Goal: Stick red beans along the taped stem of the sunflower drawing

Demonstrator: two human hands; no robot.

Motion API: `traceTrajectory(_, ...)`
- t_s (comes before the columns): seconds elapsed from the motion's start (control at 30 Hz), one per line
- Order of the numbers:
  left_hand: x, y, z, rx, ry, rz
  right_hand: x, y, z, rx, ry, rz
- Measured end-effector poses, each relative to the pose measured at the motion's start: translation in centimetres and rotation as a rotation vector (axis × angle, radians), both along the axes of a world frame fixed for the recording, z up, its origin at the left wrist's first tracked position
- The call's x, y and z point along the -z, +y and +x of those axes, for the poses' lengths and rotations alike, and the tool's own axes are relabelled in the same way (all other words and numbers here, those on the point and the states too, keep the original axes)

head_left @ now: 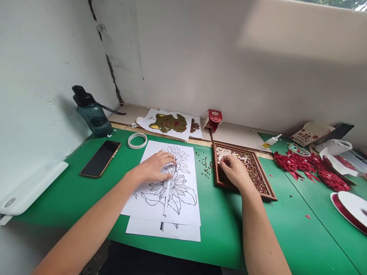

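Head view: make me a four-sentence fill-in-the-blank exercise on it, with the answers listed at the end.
1. The paper under the left hand shows two large drawn ____ with petals.
2. The hand over the frame is the person's ____ one.
3. The phone lies with its screen facing ____.
4. The table is coloured ____.

Missing words: flowers; right; up; green.

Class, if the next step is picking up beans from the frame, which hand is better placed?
Probably the right hand: it is over the frame, fingertips close to the beans. The left hand is over the flower drawing, outside the frame, so it would likely need to reach farther.
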State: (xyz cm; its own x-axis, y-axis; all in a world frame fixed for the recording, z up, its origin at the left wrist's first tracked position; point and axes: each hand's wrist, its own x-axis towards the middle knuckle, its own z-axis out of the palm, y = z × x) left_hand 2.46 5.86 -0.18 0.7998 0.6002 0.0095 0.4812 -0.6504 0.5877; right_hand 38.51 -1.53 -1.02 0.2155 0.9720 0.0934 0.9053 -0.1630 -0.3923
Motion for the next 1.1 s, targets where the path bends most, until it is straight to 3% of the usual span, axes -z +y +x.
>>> traceTrajectory(0.37, -0.4, -0.2, 0.1, -0.005, 0.014, -0.003, -0.2, 0.1, -0.9, 0.119, 0.112, 0.117)
traceTrajectory(0.53, -0.3, -0.3, 0.2, -0.001, 0.002, 0.002, -0.4, 0.2, -1.9, 0.112, 0.162, 0.257)
traceTrajectory(0.67, -0.3, -0.5, 0.6, 0.018, -0.018, 0.001, -0.5, 0.3, -4.9, -0.043, 0.183, 0.315)
traceTrajectory(0.8, -0.1, -0.8, 1.0, 0.046, -0.024, 0.014, -0.1, 0.1, -9.3, -0.393, 0.154, 0.306)
traceTrajectory(0.87, 0.0, -1.0, 1.2, 0.053, -0.025, 0.031, 0.2, 0.0, -11.2, -0.496, 0.171, 0.279)
traceTrajectory(1.1, 0.2, -1.6, 1.7, 0.056, -0.017, 0.082, 1.3, -0.4, -13.4, -0.56, 0.247, 0.224)
